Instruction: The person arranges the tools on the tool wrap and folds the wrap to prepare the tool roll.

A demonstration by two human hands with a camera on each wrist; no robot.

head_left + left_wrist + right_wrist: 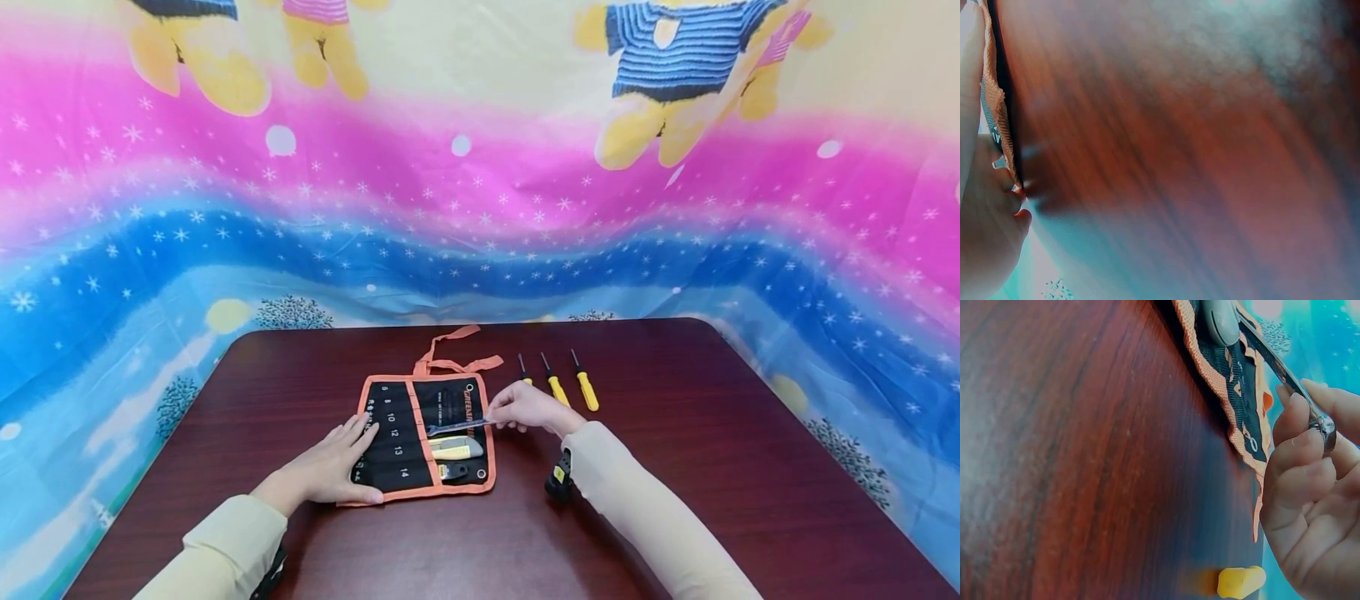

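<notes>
A black tool roll (386,460) with orange trim lies unfolded, its left pockets printed with numbers. My left hand (326,467) rests flat on its left side, fingers spread and thumb along the near edge. My right hand (528,408) pinches a silver wrench (459,427) between thumb and fingers over the roll's right edge. The wrench's far end is at the orange middle strip; its ring end (1324,430) shows at the fingertips in the right wrist view. Below the wrench, a yellow and grey utility knife (455,448) and a small black-and-yellow tool (452,472) sit in pockets.
Three yellow-handled screwdrivers, one (587,392) at the right, lie beyond my right hand, the leftmost partly hidden by it. Orange tie straps (450,364) trail from the roll's far edge. The dark red wooden table (675,483) meets a printed cloth backdrop (480,242).
</notes>
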